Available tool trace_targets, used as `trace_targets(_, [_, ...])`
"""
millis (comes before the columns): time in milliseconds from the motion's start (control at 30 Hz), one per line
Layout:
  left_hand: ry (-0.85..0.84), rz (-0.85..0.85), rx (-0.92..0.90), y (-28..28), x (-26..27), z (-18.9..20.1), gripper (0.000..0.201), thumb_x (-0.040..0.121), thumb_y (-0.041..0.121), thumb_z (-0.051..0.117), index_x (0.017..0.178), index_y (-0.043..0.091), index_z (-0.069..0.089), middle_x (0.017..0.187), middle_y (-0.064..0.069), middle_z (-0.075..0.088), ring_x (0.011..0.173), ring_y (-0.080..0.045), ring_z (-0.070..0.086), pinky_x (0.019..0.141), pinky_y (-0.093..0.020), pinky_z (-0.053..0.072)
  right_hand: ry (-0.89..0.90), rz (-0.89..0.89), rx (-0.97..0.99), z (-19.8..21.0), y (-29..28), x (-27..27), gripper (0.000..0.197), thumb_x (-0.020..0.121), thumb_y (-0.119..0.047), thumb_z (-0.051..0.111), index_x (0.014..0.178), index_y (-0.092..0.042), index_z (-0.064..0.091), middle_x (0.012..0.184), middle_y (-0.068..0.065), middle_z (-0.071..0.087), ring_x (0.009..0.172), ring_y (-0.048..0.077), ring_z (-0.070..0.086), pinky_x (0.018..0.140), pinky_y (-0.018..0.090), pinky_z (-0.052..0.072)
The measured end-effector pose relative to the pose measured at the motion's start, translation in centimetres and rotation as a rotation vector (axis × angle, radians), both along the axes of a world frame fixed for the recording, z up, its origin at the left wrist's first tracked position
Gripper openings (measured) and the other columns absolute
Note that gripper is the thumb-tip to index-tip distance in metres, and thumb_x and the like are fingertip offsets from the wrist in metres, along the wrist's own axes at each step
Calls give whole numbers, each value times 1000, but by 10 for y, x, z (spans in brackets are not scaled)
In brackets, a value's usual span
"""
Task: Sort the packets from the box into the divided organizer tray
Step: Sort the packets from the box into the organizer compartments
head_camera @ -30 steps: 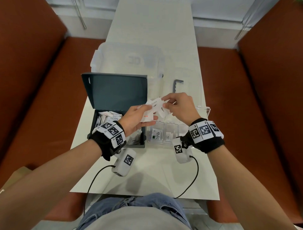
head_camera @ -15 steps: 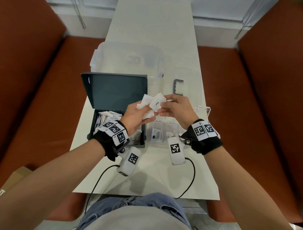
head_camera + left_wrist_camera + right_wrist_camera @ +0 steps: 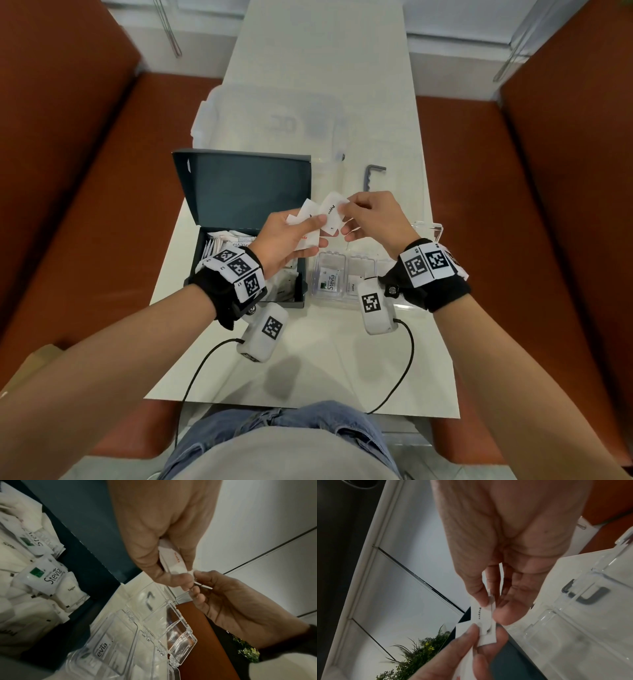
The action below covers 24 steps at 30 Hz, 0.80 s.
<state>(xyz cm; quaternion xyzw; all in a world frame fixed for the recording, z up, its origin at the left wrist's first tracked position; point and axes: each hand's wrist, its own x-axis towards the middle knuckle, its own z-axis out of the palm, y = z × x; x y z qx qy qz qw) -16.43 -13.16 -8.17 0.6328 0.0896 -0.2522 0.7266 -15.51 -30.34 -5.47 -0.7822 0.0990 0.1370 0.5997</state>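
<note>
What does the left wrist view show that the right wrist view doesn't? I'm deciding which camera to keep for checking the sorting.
Only the left wrist view shows the packets in the dark box, marked Stevia and Sugar, and a Stevia packet already in the clear organizer tray.
Only the right wrist view shows the word Pepper on the pinched packet, and a plant.
Both show the left hand and right hand meeting at a small fan of white packets, above the white table.
</note>
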Motion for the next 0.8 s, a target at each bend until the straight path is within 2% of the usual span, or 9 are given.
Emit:
trace_targets(100, [-6, 9, 12, 0, 0, -1, 26, 90, 26, 66, 111, 10, 67, 97, -8, 75, 74, -13, 70, 63, -23, 55, -56, 1, 14, 2, 1, 0, 11, 92, -8, 58, 96, -6, 68, 81, 11, 68, 59, 15, 63, 58, 28, 58])
trace_targets(267, [18, 26, -19, 0, 1, -2, 28, 91, 25, 66, 112, 7, 66, 91, -6, 75, 72, -12, 69, 60, -21, 53, -77, 7, 8, -1, -3, 1, 17, 89, 0, 61, 104, 0, 68, 78, 6, 67, 60, 13, 59, 59, 24, 57])
trace_targets(433, [-4, 39, 10, 0, 2, -5, 21, 91, 22, 66, 106, 9, 68, 89, -5, 76, 71, -13, 70, 59, -21, 53, -72, 12, 19, -2, -5, 2, 19, 87, -1, 64, 105, -1, 69, 78, 5, 68, 59, 11, 59, 59, 23, 57])
trace_targets(567, [-15, 42, 28, -1, 3, -6, 15, 91, 22, 65, 102, 12, 68, 86, -3, 76, 70, -12, 71, 59, -21, 54, -60, -18, 54, -3, -6, 4, 15, 89, -5, 64, 103, -3, 70, 79, 7, 68, 56, 10, 58, 56, 21, 55])
trace_targets(667, [-13, 19, 35, -2, 3, -6, 19, 92, 24, 64, 106, 11, 67, 88, -4, 76, 72, -12, 70, 61, -21, 54, -72, -25, 34, -5, -8, 5, 13, 88, -6, 66, 100, -2, 70, 78, 8, 67, 56, 11, 57, 54, 21, 54])
trace_targets(800, [-4, 0, 35, 2, 3, -7, 25, 93, 28, 62, 111, 12, 69, 98, -7, 75, 79, -13, 67, 66, -20, 53, -120, -85, -131, -10, -27, 10, 9, 86, -8, 69, 93, -6, 72, 71, 2, 67, 53, 12, 57, 51, 20, 51])
